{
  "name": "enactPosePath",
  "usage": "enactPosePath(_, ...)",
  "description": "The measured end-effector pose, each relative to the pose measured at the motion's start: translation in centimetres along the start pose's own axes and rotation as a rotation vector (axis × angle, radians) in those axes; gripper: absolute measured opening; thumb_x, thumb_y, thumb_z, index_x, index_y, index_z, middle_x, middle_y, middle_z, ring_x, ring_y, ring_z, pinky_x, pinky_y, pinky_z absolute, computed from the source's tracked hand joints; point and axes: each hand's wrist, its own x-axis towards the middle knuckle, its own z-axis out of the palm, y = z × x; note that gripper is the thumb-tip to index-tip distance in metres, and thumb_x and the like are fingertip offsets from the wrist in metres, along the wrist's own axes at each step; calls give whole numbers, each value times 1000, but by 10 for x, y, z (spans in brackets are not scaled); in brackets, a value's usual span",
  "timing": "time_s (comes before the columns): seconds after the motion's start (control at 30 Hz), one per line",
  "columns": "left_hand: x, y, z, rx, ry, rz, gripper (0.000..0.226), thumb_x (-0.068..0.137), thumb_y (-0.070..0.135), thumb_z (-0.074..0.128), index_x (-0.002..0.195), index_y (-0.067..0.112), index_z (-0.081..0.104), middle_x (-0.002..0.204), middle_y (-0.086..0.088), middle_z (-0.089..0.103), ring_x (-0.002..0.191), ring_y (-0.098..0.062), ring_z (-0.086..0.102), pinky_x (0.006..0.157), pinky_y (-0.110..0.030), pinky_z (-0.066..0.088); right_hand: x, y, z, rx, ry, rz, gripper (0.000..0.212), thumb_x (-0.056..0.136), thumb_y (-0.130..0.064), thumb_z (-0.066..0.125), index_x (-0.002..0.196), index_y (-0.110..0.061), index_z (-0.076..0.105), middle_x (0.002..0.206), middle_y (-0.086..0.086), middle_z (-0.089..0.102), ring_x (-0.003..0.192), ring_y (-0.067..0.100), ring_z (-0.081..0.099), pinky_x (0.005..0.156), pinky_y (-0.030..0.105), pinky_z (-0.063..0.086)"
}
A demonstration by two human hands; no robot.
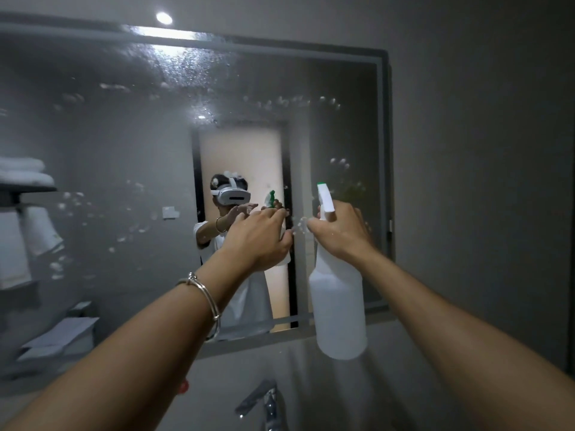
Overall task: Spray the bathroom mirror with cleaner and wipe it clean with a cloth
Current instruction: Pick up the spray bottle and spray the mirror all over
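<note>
One spray bottle [337,293], two hands, one mirror [124,150]

Mirror [124,135]: framed, wall-mounted, flecked with foam blobs and spray mist. Bottle [339,306]: white, translucent, green-tipped trigger, upright, raised before mirror's right side.

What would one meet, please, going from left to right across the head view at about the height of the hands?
Folded white towels reflected in the mirror → foam spots on the mirror → left hand → right hand gripping the spray bottle → mirror frame → grey wall.
</note>
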Motion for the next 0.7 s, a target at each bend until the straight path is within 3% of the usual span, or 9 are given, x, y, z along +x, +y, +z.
enactPosePath(0.17, -18, -39, -10, 34, 6, -63, 44, 93, 38, 33, 129, 15, 46, 139, -6, 47, 123, -25, 47, 100, -43, 35, 0, -31, 31, 6, 0, -59, 23, 64, -36, 50, 58, -14, 53, 54, 0, 53, 58, 33, 58, 57, 44, 53)
enactPosePath(0.3, -37, -72, -25, 37, -2, -142, 47, 92, 37, 35, 134, 17, 43, 140, -6, 47, 121, -28, 49, 98, -43, 38, -1, -53, 60, 12, 5, -70, 24, 62, -41, 47, 59, -17, 49, 56, -2, 52, 57, 26, 54, 57, 39, 51)
enactPosePath(0.47, -60, -105, -40, 75, -23, -207, 42, 93, 38, 35, 128, 16, 48, 133, -8, 50, 116, -28, 50, 97, -44, 38, -4, -77, 91, 59, -31, -88, 25, 69, -36, 55, 61, -12, 51, 55, -3, 53, 55, 23, 50, 52, 29, 39)
enactPosePath(0.7, -90, -142, -52, 131, -34, -272, 46, 95, 40, 35, 133, 16, 44, 137, -9, 48, 121, -27, 49, 101, -46, 36, -16, -111, 124, 83, -101, -148, 24, 70, -25, 57, 56, -11, 45, 49, -2, 48, 50, 20, 42, 49, 31, 40)
